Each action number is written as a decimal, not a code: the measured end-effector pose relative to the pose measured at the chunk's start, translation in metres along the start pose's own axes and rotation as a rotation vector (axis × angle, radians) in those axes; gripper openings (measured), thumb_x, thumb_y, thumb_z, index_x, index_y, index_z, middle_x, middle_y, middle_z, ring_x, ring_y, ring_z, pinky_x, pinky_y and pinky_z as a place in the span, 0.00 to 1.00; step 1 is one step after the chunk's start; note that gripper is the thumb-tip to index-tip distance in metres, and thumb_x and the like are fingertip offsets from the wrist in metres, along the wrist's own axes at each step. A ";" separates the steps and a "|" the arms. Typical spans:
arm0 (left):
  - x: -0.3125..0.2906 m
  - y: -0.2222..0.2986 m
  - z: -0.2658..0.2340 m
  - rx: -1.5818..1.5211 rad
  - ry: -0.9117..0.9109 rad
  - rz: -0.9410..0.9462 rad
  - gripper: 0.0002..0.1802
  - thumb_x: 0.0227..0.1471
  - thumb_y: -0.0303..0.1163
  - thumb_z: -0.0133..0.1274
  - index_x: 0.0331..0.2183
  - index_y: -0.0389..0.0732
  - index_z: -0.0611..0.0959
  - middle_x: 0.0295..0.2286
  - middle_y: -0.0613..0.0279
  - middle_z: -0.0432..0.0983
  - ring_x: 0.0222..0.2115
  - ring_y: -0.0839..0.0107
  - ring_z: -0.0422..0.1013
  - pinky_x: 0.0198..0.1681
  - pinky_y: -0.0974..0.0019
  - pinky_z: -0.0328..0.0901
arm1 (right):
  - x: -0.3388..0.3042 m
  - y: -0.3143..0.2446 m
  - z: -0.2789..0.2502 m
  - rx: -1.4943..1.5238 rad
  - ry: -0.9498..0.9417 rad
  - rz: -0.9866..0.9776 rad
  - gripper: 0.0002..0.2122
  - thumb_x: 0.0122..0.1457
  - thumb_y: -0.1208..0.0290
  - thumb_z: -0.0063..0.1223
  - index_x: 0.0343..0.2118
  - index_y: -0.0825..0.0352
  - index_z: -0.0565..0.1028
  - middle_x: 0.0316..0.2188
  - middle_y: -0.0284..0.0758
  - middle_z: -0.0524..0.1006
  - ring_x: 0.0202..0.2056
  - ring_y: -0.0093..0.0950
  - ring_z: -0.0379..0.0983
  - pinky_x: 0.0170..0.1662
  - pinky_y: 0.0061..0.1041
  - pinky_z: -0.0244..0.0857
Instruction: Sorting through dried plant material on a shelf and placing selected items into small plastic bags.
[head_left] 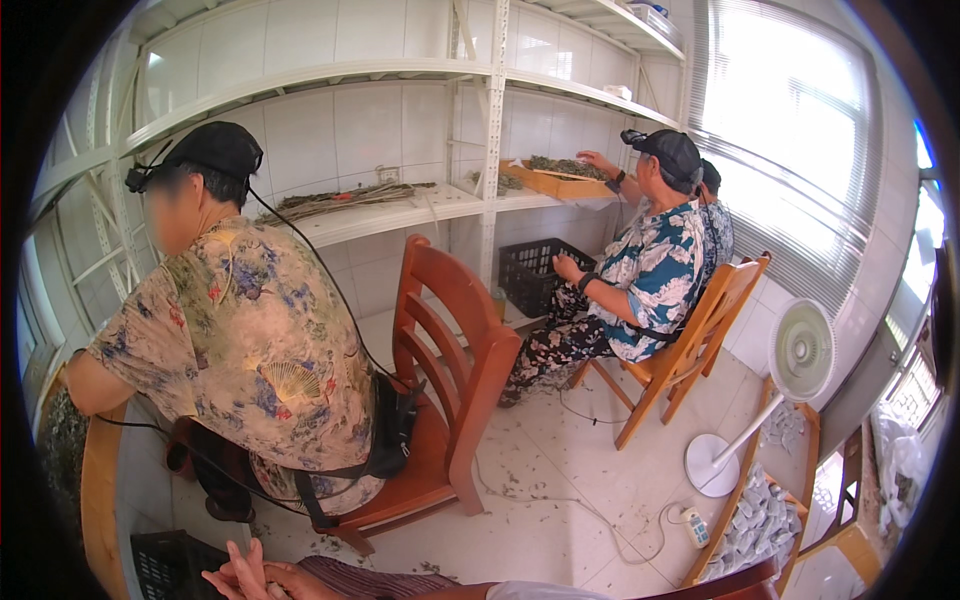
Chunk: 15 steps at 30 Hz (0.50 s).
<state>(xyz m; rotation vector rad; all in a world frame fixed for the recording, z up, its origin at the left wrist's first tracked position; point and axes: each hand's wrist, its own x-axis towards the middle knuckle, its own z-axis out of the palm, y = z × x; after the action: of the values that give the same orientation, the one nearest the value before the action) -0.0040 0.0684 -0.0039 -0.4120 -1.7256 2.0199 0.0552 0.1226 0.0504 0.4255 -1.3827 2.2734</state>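
My two hands meet at the lower edge, a little left of the middle, and are partly cut off by it. My left hand (238, 574) has its fingers stretched out and slightly apart. Against it rests my right hand (292, 578), its forearm coming in from the right; its fingers are mostly hidden. Whether something small lies between the palms cannot be made out. Beside the hands is a black plastic crate (175, 562). My thigh in dark striped cloth (365, 574) shows behind the right forearm.
One person (270, 340) bends over a wooden tray (100, 490) at left, on a wooden chair (450, 350). Another (650, 270) reaches into a tray of dried plants (570, 185) on white shelving (420, 215). A fan (800, 350), a cable (600, 520) and a box of small packets (755, 525) stand right.
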 end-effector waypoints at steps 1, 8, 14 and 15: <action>-0.001 -0.005 -0.002 -0.057 0.031 -0.014 0.20 0.57 0.39 0.43 0.47 0.39 0.75 0.44 0.50 0.71 0.45 0.57 0.68 0.49 0.55 0.61 | -0.002 -0.001 0.001 0.013 0.019 0.004 0.12 0.59 0.67 0.45 0.42 0.70 0.71 0.40 0.33 0.72 0.43 0.24 0.67 0.46 0.24 0.62; -0.008 -0.035 -0.012 -0.454 0.241 -0.116 0.20 0.58 0.39 0.40 0.46 0.37 0.74 0.43 0.49 0.72 0.45 0.57 0.68 0.51 0.54 0.59 | -0.005 0.011 -0.002 0.354 0.019 0.081 0.13 0.62 0.68 0.41 0.42 0.70 0.73 0.40 0.33 0.74 0.44 0.24 0.68 0.49 0.23 0.60; -0.012 -0.046 -0.009 -0.792 0.417 -0.205 0.19 0.59 0.38 0.38 0.45 0.36 0.74 0.42 0.49 0.72 0.45 0.57 0.68 0.53 0.53 0.57 | 0.002 0.025 0.000 0.589 0.056 0.295 0.13 0.62 0.67 0.39 0.41 0.71 0.73 0.40 0.33 0.73 0.43 0.25 0.68 0.48 0.22 0.61; -0.010 -0.043 -0.005 -0.847 0.450 -0.217 0.19 0.59 0.38 0.38 0.45 0.36 0.74 0.42 0.49 0.72 0.45 0.57 0.68 0.54 0.53 0.57 | 0.004 0.019 0.002 0.592 0.059 0.293 0.13 0.62 0.67 0.39 0.41 0.71 0.73 0.40 0.33 0.73 0.43 0.25 0.68 0.48 0.22 0.61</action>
<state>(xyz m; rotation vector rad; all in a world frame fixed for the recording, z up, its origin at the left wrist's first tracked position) 0.0131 0.0726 0.0372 -0.8187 -2.1153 0.8695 0.0420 0.1134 0.0386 0.3461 -0.7562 2.9025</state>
